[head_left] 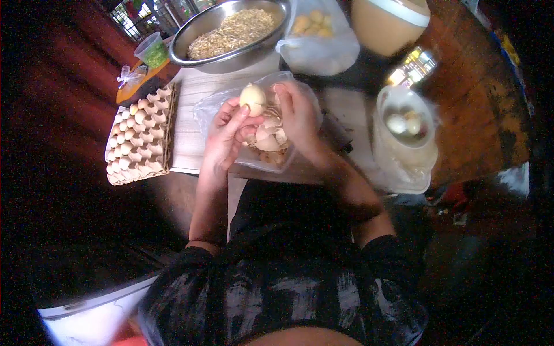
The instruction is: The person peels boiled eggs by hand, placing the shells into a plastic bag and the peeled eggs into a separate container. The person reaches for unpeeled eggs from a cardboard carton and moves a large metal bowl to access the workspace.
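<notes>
My left hand (228, 130) holds a pale egg (252, 99) upright between thumb and fingers. A thin dark line, like a crack, runs across the egg's side. Just to the right of it is my right hand (299, 112), its fingers bent and drawn together. Whatever is between those fingertips, if anything, is too small to make out. Below both hands, broken eggshells (268, 139) lie heaped on a clear plastic bag (208, 108) spread over the table.
At the left stands a cardboard egg tray (151, 151), partly filled with eggs. Behind are a metal bowl of husks (231, 36), a bag of yellowish round items (314, 43) and a beige container (388, 26). A plastic tub (408, 121) at the right holds several peeled eggs.
</notes>
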{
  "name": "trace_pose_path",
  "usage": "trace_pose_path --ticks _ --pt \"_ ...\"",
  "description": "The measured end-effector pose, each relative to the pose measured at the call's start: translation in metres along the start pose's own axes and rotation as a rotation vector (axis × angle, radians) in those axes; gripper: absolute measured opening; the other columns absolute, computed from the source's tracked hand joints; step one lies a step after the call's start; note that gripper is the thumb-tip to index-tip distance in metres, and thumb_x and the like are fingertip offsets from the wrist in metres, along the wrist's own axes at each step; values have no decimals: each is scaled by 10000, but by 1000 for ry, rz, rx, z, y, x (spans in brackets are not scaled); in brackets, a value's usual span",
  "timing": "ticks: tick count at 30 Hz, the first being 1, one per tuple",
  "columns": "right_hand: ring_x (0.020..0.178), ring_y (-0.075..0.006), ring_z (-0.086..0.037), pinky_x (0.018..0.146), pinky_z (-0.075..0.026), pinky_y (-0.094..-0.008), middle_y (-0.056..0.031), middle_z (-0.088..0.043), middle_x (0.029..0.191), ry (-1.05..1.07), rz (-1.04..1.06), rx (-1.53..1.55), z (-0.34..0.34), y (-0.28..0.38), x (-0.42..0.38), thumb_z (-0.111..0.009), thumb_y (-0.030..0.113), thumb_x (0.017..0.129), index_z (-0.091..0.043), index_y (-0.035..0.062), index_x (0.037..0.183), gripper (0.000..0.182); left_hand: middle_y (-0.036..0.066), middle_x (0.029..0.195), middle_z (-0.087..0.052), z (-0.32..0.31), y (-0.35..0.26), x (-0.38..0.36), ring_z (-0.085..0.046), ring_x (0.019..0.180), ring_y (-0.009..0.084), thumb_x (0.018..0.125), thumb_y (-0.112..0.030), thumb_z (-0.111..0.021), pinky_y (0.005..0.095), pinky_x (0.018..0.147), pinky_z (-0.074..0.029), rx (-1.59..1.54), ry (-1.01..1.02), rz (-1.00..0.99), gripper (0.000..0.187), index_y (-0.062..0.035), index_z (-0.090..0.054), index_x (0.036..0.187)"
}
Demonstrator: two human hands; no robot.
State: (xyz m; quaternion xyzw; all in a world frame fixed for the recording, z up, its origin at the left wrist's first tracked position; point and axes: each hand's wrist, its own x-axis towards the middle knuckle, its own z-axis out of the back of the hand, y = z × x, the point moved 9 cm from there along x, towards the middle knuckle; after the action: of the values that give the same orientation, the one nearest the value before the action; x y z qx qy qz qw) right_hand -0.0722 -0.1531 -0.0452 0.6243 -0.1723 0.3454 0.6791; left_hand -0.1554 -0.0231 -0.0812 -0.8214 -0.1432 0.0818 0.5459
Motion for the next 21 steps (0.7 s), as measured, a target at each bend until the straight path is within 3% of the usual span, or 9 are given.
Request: trace_pose_path --ticks 3,5,8,11,13,21 --pt "772 -354 -571 726 -426 -432 -173 -610 821 50 -80 24 -1 -5 2 -455 203 925 -587 3 902 241 105 1010 -622 4 -5 0 -643 872 176 880 -144 -590 233 666 -517 -69 31 -5 299 -20 -510 1140" --pt "808 -378 -566 739 -430 -438 -201 -605 859 187 -49 -146 -16 -10 -2 -425 243 939 -587 -12 905 304 106 1020 -620 5 -6 0 -643 885 179 885 -146 -583 232 671 -526 -66 43 -9 298 -18 -511 1144" --pt "827 -403 -560 747 -433 -446 -228 -595 890 240 55 -134 -19 2 -6 -410 271 943 -574 -20 942 334 100 1022 -622 1 0 0 -642 884 173 882 -151 -588 221 669 -527 -59 33 34 306 -12 -513 1143" --pt "838 -411 -559 751 -436 -443 -242 -589 902 166 -67 -48 -14 6 -9 -405 275 944 -555 -18 990 333 89 1014 -627 -8 6 -3 -640 870 160 857 -121 -617 217 660 -516 -53 15 75 324 -5 -515 1141" --pt "832 -412 -559 751 -435 -443 -241 -587 900 155 -35 -15 -15 6 -10 -396 271 947 -547 -15 1005 329 84 995 -636 -14 -1 -3 -639 838 146 822 -78 -648 218 646 -498 181 11 -29 353 -1 -514 1139" --pt "841 -411 -542 752 -416 -458 -233 -579 903 115 -66 -4 -9 5 -11 -384 219 946 -543 -5 1002 281 78 941 -658 -13 -4 -1 -642 796 139 800 -43 -656 226 638 -483 218 0 -90 348 -25 -534 1126"
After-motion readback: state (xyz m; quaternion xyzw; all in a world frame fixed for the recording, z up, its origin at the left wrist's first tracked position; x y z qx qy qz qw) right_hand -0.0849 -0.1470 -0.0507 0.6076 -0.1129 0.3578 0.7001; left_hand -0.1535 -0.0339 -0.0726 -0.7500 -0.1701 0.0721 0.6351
